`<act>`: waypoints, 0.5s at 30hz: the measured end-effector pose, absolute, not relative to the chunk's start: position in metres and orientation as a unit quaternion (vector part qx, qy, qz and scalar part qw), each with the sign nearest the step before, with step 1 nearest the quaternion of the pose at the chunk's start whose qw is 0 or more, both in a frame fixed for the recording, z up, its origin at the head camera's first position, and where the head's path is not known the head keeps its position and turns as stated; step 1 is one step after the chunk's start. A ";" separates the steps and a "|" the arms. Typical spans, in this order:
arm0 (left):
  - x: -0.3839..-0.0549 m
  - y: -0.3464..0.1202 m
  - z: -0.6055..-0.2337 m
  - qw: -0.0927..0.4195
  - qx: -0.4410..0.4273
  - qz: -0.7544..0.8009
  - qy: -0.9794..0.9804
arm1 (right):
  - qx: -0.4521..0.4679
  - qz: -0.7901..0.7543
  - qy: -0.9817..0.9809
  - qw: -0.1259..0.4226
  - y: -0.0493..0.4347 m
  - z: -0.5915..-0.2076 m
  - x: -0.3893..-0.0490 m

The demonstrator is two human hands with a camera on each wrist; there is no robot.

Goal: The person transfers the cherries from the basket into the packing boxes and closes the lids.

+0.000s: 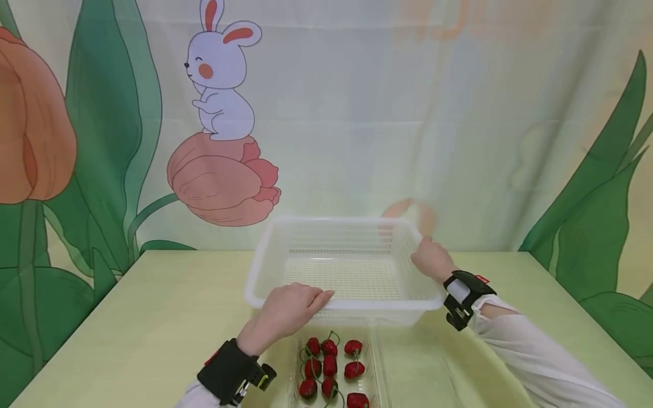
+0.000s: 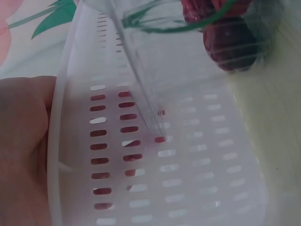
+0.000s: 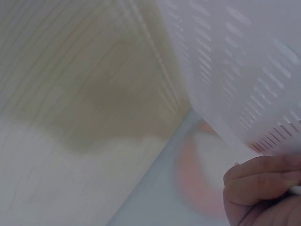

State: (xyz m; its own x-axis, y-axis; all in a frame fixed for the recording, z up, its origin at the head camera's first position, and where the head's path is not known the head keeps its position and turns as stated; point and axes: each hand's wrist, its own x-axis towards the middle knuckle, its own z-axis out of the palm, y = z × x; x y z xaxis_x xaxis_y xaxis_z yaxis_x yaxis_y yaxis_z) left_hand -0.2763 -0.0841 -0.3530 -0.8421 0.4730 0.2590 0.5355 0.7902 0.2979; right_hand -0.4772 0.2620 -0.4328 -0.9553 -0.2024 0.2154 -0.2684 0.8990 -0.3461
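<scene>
A white plastic basket (image 1: 347, 304) with slotted walls and floor is in the middle of the head view, with no contents visible. My left hand (image 1: 285, 311) grips its near rim left of centre. At the right side, my right hand (image 1: 432, 259) holds the rim with curled fingers. The left wrist view has that slotted wall (image 2: 77, 160) beside the left hand (image 2: 23, 146), whose fingertips are hidden. Curled fingers of the right hand (image 3: 263, 186) show at the basket's edge in the right wrist view.
Nearer than the basket lies a clear plastic tray (image 1: 378, 368) with several red cherries (image 1: 330, 365) on green stems and other red fruits (image 1: 354, 370). The basket's near end overlaps the tray's far end in view. A printed curtain (image 1: 347, 113) hangs behind the pale yellow table (image 1: 173, 306).
</scene>
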 end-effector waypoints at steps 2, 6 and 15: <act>-0.277 -0.087 -0.353 0.087 -0.263 -0.183 -0.943 | 0.120 0.167 -0.973 0.100 0.267 -0.455 -0.503; -0.279 -0.092 -0.352 0.092 -0.252 -0.184 -0.946 | 0.148 0.114 -0.970 0.153 0.271 -0.491 -0.544; -0.279 -0.098 -0.352 0.045 -0.326 -0.141 -0.934 | 0.193 0.054 -0.960 0.195 0.292 -0.622 -0.691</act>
State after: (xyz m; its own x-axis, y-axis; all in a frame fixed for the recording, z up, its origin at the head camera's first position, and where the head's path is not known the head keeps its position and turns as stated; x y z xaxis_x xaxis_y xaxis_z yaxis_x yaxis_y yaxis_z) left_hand -0.2792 -0.0976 -0.3517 -0.7832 0.5964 0.1758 0.6218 0.7476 0.2335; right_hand -0.6912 0.2919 -0.6220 -0.8494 -0.3492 0.3957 -0.3915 0.9197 -0.0286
